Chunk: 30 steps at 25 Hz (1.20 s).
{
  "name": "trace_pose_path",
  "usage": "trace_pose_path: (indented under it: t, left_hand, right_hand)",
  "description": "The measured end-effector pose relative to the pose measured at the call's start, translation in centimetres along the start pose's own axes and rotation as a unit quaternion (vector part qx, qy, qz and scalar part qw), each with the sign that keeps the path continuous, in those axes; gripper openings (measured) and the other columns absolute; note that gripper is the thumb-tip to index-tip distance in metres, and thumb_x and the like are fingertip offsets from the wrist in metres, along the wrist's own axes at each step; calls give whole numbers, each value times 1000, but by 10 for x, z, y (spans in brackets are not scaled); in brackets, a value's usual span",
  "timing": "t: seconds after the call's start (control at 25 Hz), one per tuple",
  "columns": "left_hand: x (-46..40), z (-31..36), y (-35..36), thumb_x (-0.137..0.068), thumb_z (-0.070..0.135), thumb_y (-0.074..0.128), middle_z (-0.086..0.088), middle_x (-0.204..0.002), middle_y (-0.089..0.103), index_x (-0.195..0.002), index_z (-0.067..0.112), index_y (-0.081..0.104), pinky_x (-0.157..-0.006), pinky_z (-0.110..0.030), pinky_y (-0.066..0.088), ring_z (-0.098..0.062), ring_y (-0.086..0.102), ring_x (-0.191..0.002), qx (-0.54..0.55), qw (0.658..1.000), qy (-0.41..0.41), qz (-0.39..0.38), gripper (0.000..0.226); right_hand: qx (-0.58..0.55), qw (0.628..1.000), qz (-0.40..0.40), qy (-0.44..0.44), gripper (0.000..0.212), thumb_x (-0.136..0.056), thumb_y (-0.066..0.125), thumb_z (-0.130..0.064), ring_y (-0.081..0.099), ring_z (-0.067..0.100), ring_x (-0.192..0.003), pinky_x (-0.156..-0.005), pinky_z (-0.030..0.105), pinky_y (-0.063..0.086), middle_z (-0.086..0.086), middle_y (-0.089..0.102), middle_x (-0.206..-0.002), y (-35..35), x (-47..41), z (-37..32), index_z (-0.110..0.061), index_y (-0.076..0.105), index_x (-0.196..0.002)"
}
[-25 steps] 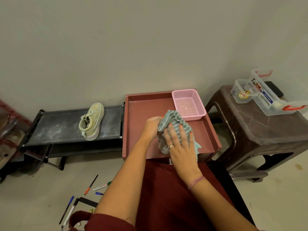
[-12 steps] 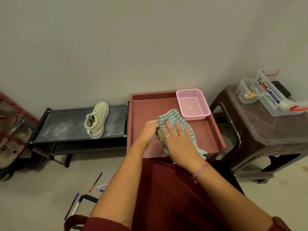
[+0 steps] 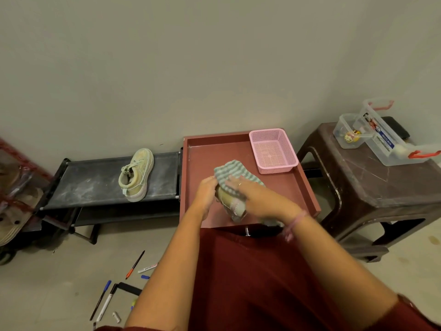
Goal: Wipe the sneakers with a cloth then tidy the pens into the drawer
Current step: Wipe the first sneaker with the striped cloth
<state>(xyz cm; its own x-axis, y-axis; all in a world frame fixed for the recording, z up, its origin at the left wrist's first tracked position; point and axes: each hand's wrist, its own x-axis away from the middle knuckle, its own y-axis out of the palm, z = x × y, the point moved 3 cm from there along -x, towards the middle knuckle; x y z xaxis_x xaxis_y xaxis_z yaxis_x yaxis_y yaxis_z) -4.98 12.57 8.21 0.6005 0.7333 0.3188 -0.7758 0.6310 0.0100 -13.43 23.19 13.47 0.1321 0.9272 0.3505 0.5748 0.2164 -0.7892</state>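
Over the red tray surface (image 3: pixel 205 149), the left hand (image 3: pixel 207 191) grips 1 sneaker (image 3: pixel 230 201) at its side, fingers curled around it. The right hand (image 3: pixel 256 195), motion-blurred, presses a striped cloth (image 3: pixel 229 170) onto that sneaker; its grip on the cloth cannot be told. A pink basket (image 3: pixel 273 150) sits in the tray's far right corner. A 2nd sneaker (image 3: pixel 137 174) lies on the black shoe rack (image 3: pixel 95 180). Pens (image 3: pixel 134 265) lie scattered on the floor (image 3: pixel 47 283).
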Motion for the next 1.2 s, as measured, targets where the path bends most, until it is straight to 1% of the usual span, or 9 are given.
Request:
trace_pose_path:
  t: [0.16,0.28,0.4,0.48,0.64,0.84,0.96,1.12,1.2]
  left_hand:
    - [-2,-1,-1,-96,14,44,-15,-92,64,-109,-9,64,-64,-28,45,-23,56,-81,1,1000,-14,-20,33]
    - [-4,1,6,-97,16,43,-15,-93,66,-109,-7,65,-65,-28,45,-23,58,-80,-5,1000,-17,-7,34]
    - [-8,3,7,-96,12,44,-6,-79,62,-83,4,67,-58,-26,42,-15,55,-68,-7,1000,-7,24,27]
    - [-7,-3,-1,-94,8,46,1,-70,52,-65,14,57,-58,-27,37,-12,46,-64,5,999,3,46,31]
    - [-7,-16,-15,-94,9,47,2,-70,55,-66,16,61,-64,-31,38,-13,48,-68,24,998,6,57,32]
    - [-6,-13,-17,-97,20,42,-9,-102,73,-106,7,70,-87,-38,52,-25,68,-96,4,1000,-21,20,32]
    - [-1,-3,-6,-94,24,47,-8,-99,69,-113,5,65,-78,-32,50,-20,63,-91,12,1000,11,-24,32]
    - [7,-2,-6,-68,39,80,-4,-120,56,-136,8,37,-83,-28,47,-16,55,-106,-85,984,-3,-158,86]
    - [13,1,-5,-57,37,92,3,-130,38,-140,12,24,-99,-25,40,-11,40,-123,-258,960,2,-113,110]
  right_hand:
    - [208,947,230,-88,60,-89,34,-4,20,28,-144,-114,51,23,1,28,-155,45,21,3,-18,31,-147]
    - [207,927,294,-107,58,-84,38,-14,29,28,-135,-109,48,24,1,42,-146,48,20,24,-21,36,-142]
    - [4,964,264,-42,72,-77,57,-5,31,27,-134,-114,45,25,3,37,-147,39,6,33,-18,35,-144]
    - [-151,966,207,-22,69,-79,44,0,32,26,-136,-115,43,26,7,34,-148,42,-1,48,-14,33,-145]
    - [-260,957,130,17,77,-77,33,18,16,17,-145,-118,26,12,5,23,-154,42,-4,46,-11,24,-148]
    - [-27,977,178,-118,84,-77,41,16,0,12,-146,-120,36,-2,-8,14,-158,43,5,7,-20,21,-150]
    - [2,966,239,-96,82,-77,58,0,7,23,-144,-119,46,6,-2,21,-154,42,2,22,-22,25,-148]
    - [-78,975,202,-54,78,-72,51,3,17,26,-140,-118,44,12,3,27,-150,18,-12,32,-19,34,-145]
    - [-71,981,166,-66,81,-69,48,3,15,25,-141,-118,37,8,3,24,-152,13,-14,29,-19,32,-146]
